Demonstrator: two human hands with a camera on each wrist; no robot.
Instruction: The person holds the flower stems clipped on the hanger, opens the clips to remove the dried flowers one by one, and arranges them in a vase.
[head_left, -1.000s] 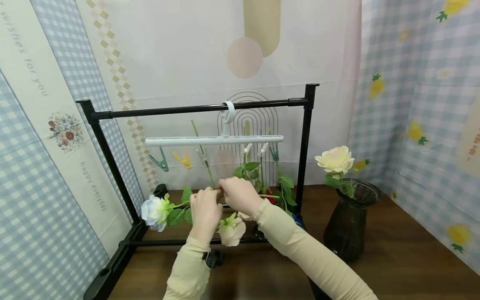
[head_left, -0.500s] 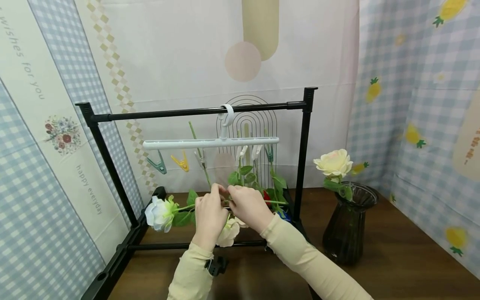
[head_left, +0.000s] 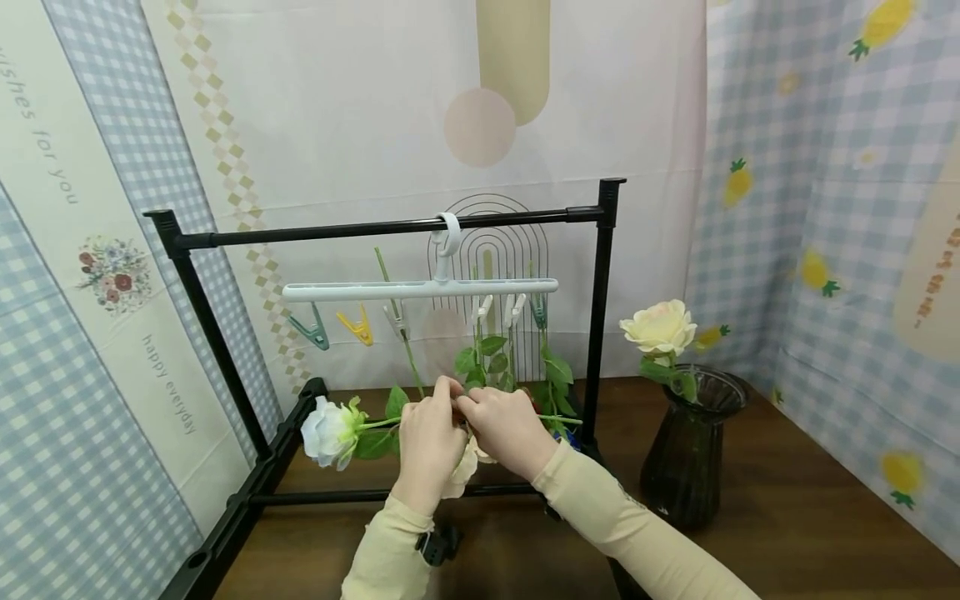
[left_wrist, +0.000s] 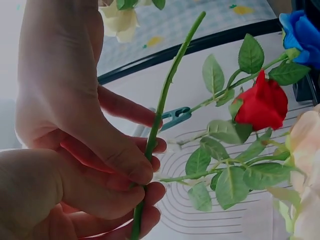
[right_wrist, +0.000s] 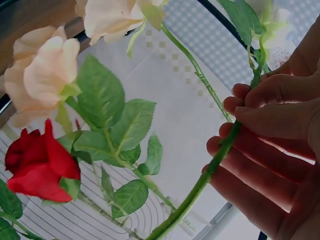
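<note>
Both hands pinch the green stem (left_wrist: 165,95) of an artificial white-blue rose (head_left: 328,433), held level below the hanger. The left hand (head_left: 431,446) grips nearer the bloom; the right hand (head_left: 506,429) holds just beside it, and the bare stem end sticks out to the right. In the right wrist view the stem bends slightly between thumbs and fingers. A white hanger (head_left: 345,292) with clothespins is above. Behind the hands hang a red rose (left_wrist: 262,102), a blue rose (left_wrist: 302,37) and cream roses (right_wrist: 45,75), partly hidden in the head view.
The hanger hooks onto a black rack (head_left: 315,232) standing on a brown table (head_left: 787,500). At the left, a teal clothespin (head_left: 311,327) and a yellow clothespin (head_left: 356,325) hold nothing. A dark glass vase (head_left: 686,467) with a cream rose (head_left: 660,327) stands at the right.
Both hands and the white-blue rose have shifted a little to the right and down, covering more of the cream rose behind them. Both hands keep hold of the stem.
</note>
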